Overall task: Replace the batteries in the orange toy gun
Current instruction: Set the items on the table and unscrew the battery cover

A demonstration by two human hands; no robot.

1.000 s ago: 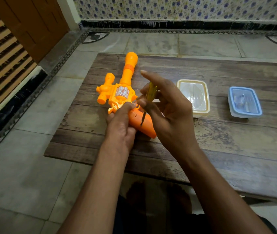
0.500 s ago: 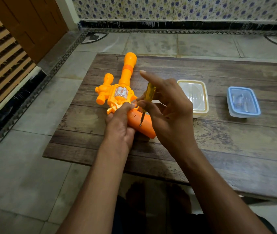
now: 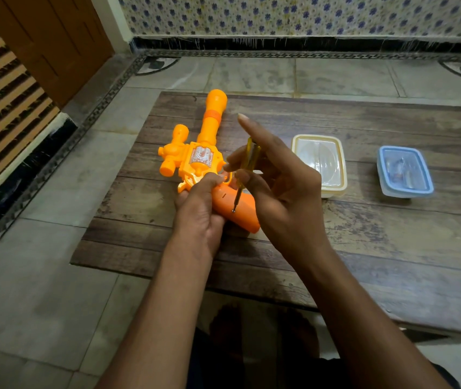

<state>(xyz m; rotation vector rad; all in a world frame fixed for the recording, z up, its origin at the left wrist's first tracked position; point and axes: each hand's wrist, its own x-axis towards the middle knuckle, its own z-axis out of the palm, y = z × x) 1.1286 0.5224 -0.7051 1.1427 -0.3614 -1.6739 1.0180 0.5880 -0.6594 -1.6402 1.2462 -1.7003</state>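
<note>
Low on a tiled floor, the wooden bench (image 3: pixel 364 234) carries the orange toy gun (image 3: pixel 204 161), barrel pointing away. The left hand (image 3: pixel 198 214) grips its handle; the right hand (image 3: pixel 282 192) pinches a yellow screwdriver (image 3: pixel 247 167), tip down on the handle's screw.

text: none legible | labels: none | brands: none | numbers: none | signs: none

Orange toy gun (image 3: pixel 195 158) flat on table (image 3: pixel 392 248)
</note>
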